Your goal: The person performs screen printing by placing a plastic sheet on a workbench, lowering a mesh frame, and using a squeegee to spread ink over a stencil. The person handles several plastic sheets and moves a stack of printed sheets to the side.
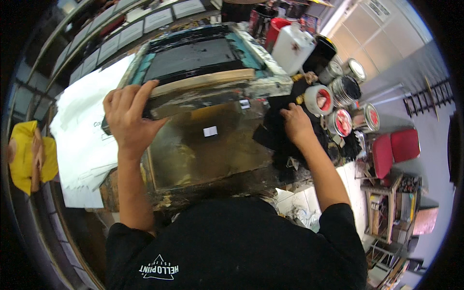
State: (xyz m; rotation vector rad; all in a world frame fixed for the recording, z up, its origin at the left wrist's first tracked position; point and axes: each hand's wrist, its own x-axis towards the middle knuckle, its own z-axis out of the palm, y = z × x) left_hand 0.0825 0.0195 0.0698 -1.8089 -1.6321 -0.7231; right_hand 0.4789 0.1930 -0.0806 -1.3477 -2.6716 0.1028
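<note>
A screen printing frame point(273, 72) with dark ink over its mesh point(193, 58) stands with its near side raised above a brownish flat board point(208, 154). My left hand point(128, 113) grips the near left part of the frame, fingers over the top and thumb below. A pale wooden bar point(208, 81) lies along the frame's near side. Two small white pieces are on the board, a square point(210, 131) near its middle and a patch point(245, 104) by the raised edge. Right of the board, my right hand point(296, 123) has its fingers curled on a black cloth point(275, 125).
White paper sheets point(87, 130) lie at the left. Ink tins point(342, 121), a tub with red ink point(319, 99) and a white jug point(292, 48) crowd the right. Drying racks point(111, 46) hold sheets. A person in yellow point(34, 150) is far left; a red chair point(391, 150) stands right.
</note>
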